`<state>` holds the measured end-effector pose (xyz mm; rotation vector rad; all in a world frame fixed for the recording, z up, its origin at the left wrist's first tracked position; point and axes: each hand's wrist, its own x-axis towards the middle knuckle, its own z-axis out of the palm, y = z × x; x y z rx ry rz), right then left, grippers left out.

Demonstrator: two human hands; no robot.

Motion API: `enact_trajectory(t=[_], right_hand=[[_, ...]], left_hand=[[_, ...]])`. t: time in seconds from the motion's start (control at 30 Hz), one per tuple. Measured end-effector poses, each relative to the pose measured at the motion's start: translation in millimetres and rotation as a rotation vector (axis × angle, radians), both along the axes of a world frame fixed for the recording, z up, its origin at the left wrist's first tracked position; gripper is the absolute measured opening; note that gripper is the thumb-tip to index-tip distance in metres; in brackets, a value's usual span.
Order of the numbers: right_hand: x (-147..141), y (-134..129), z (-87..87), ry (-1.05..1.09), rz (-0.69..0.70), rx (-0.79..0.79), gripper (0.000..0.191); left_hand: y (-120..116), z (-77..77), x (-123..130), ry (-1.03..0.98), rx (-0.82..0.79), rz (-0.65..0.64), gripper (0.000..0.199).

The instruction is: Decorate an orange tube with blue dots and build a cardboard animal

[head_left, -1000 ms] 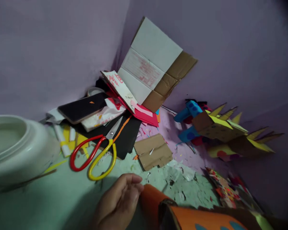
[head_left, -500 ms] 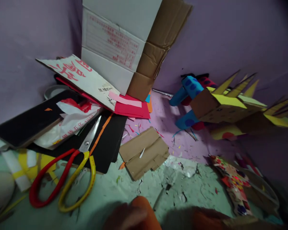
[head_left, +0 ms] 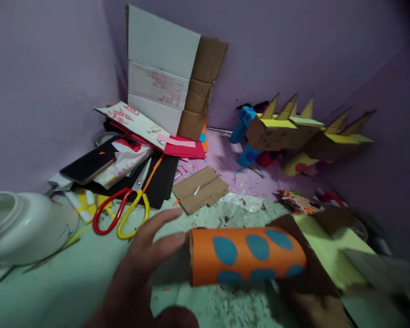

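Observation:
An orange paper tube point(head_left: 205, 257) with blue oval spots lies across the lower middle. Its right end meets a brown cardboard piece with a pale yellow face point(head_left: 331, 248); whether they are joined I cannot tell. My left hand point(head_left: 140, 269) is open beside the tube's left end, fingers spread and fingertips close to the rim. Low on the right, my right hand point(head_left: 319, 310) grips the cardboard piece from below, blurred and with its fingers mostly hidden. Scissors point(head_left: 138, 184) with one red and one yellow handle lie with blades nearly together, beyond my left hand.
A white jar point(head_left: 51, 228) lies on its side at left. Black paper, a phone point(head_left: 89, 159) and a folded cardboard box point(head_left: 160, 68) stand behind. A flat cardboard scrap point(head_left: 201, 189) sits mid-table. A spiked cardboard model point(head_left: 276, 134) stands back right, near a patterned packet point(head_left: 300, 202).
The orange tube has risen into view with the cardboard piece at its right. My left hand has come off the tube and spread its fingers. The view has pulled back, showing the jar.

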<state>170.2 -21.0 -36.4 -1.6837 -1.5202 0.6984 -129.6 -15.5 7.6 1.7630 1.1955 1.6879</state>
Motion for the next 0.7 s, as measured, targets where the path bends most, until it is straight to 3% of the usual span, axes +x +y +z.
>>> enact_trajectory(t=[0.1,0.17,0.33,0.57,0.7], right_hand=[[-6.6,11.8,-4.7,0.161,0.02,0.03,0.013],[-11.4,21.3,-1.9,0.259,0.057,0.047,0.017],[-16.9,32.3,2.3,0.285,0.123,0.11,0.025],[-19.9,33.9,1.9,0.339,0.17,0.134,0.024],[-21.3,34.1,3.7,0.39,0.184,0.12,0.021]], left_hand=[[4.5,3.7,2.8,-0.058,0.071,0.005,0.051],[8.7,5.2,4.4,-0.123,0.036,0.002,0.043],[19.7,6.4,9.6,-0.156,-0.018,-0.039,0.041],[25.6,4.5,28.1,-0.187,0.167,-0.029,0.033],[22.9,5.5,27.3,-0.157,0.19,-0.069,0.029]])
